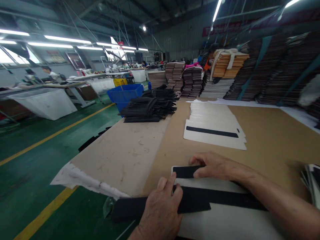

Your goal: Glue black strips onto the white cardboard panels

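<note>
A pale panel (220, 216) lies at the table's near edge, crossed by a long black strip (232, 199). My left hand (162, 205) is closed round a black piece (131, 208) that extends left past the table edge and overlaps the panel. Its index fingertip touches the panel's upper left corner. Beyond it, my right hand (208, 165) pinches the upper edge of a second black strip (185, 172) along the panel's far side. My right forearm hides part of the panel.
Pale panels (210, 115) with a black strip lie farther back on the brown table (265, 143). A black fabric pile (150, 108) and a blue bin (127, 93) stand left of them. Stacked bundles line the back. More pieces (313, 181) sit at right.
</note>
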